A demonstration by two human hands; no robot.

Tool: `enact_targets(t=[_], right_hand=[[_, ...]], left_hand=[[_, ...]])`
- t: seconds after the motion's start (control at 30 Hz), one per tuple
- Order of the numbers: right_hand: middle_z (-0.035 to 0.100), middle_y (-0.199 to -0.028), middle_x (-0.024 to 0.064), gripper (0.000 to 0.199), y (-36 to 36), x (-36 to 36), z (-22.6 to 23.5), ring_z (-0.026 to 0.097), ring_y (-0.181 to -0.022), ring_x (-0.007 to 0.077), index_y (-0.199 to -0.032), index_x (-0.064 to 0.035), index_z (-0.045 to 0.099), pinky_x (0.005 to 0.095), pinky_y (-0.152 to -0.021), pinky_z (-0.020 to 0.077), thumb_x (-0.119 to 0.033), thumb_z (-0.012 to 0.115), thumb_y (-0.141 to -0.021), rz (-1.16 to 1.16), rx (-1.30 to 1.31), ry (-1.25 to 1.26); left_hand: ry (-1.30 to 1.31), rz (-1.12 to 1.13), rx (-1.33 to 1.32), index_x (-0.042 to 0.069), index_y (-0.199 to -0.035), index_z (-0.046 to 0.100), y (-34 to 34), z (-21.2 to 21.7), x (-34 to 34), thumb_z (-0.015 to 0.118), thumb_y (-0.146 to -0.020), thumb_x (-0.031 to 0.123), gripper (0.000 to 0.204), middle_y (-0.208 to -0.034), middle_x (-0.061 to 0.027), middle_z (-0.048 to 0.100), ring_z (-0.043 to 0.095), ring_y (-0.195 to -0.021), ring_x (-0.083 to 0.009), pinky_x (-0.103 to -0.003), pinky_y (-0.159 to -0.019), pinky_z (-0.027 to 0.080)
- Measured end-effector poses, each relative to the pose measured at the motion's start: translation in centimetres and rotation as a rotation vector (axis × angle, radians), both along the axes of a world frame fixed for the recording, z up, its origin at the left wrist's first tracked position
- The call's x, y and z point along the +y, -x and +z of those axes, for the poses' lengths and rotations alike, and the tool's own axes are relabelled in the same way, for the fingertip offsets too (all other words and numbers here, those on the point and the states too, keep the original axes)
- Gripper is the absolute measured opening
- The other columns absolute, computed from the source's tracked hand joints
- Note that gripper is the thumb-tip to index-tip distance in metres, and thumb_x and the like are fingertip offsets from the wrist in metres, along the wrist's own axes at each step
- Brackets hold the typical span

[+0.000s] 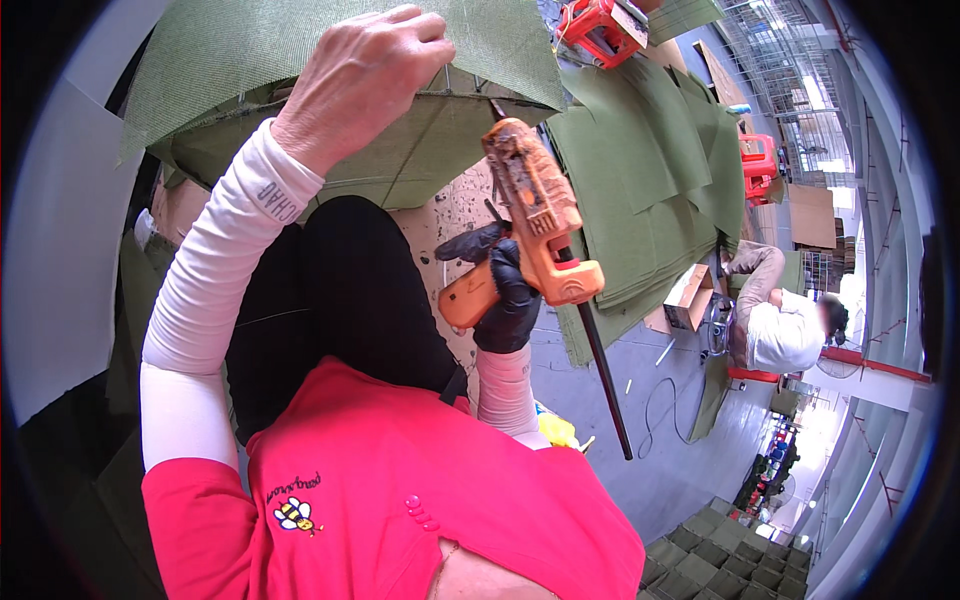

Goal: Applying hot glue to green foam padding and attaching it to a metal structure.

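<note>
My right hand (508, 300), in a black glove, grips an orange hot glue gun (543, 200). Its body is crusted with brown residue, and its nozzle points up toward the edge of a green woven sheet (220, 60). A long dark glue stick (606, 385) sticks out of the gun's rear. My left hand (370, 85) is bare, with fingers curled at that sheet's near edge; the thumb is hidden. Below it lies a second green panel (400, 145), with a gap between the two. Thin pale strands (448, 80) span the gap beside my left fingers.
Stacked green sheets (640, 190) lie to the right. Beyond are red plastic stools (605, 30), an open cardboard box (690, 298) and a loose cable (655, 415) on the grey floor. A person in a white top (785, 330) sits farther right. Green pieces (720, 560) cover the lower right.
</note>
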State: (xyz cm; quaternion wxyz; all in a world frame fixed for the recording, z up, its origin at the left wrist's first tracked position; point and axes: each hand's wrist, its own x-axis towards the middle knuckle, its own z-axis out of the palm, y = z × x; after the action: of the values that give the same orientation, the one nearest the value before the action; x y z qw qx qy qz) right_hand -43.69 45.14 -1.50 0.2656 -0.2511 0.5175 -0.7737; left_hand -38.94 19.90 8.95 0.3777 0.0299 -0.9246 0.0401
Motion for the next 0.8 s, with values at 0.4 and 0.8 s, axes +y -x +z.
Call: enact_targets(t=[0.4, 0.8], right_hand=[[0.066, -0.098, 0.0139, 0.027, -0.6, 0.0, 0.1, 0.066, -0.091, 0.0243, -0.107, 0.0033, 0.057, 0.0352, -0.087, 0.0502, -0.015, 0.057, -0.086, -0.156, -0.084, -0.014], [0.066, -0.099, 0.0129, 0.027, -0.6, -0.7, 0.2, 0.064, -0.092, 0.0216, -0.111, 0.0039, 0.056, 0.0347, -0.086, 0.0502, -0.010, 0.054, -0.088, 0.001, -0.088, 0.048]], left_hand=[[0.008, 0.032, 0.007, 0.006, -0.090, 0.067, -1.3, -0.2, -0.7, 0.066, -0.081, 0.006, 0.009, -0.088, -0.0025, 0.066, 0.067, -0.085, -0.0206, -0.033, -0.072, 0.057], [-0.002, 0.088, -0.002, 0.005, -0.090, 0.067, -1.9, -1.2, -1.7, 0.066, -0.081, 0.006, 0.009, -0.087, -0.0033, 0.065, 0.067, -0.084, -0.0212, -0.033, -0.071, 0.057]])
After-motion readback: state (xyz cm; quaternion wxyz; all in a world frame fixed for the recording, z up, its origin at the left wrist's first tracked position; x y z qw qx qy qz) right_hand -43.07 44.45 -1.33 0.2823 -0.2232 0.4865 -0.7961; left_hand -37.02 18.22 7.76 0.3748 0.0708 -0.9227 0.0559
